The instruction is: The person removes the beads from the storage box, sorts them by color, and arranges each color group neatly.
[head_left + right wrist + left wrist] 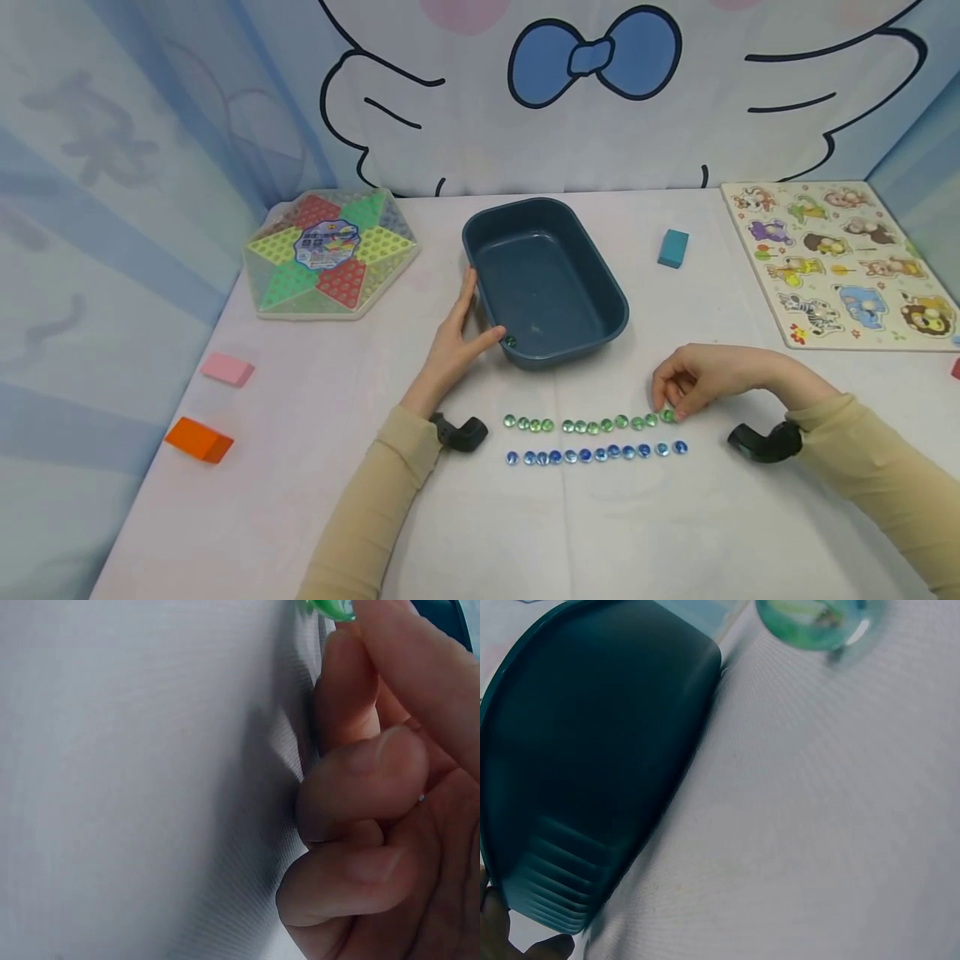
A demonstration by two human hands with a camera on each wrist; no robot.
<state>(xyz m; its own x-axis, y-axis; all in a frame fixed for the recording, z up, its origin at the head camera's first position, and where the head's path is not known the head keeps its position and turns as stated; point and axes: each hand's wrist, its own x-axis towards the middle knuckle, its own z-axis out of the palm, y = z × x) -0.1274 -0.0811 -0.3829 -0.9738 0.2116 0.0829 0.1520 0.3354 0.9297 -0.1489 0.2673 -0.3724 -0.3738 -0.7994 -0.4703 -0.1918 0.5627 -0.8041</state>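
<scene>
My right hand pinches a green marble between thumb and finger at the right end of a row of green marbles. Its other fingers curl into the palm. In the right wrist view the pinched marble peeks in at the top edge. Below the green row runs a row of blue marbles. My left hand rests against the left side of a dark blue plastic basin, fingers extended and thumb at the near left corner. One dark green marble lies inside that corner.
At the back left sits a hexagonal Chinese checkers box. Pink and orange blocks lie at left. A teal block is right of the basin, and an animal puzzle board lies at the back right.
</scene>
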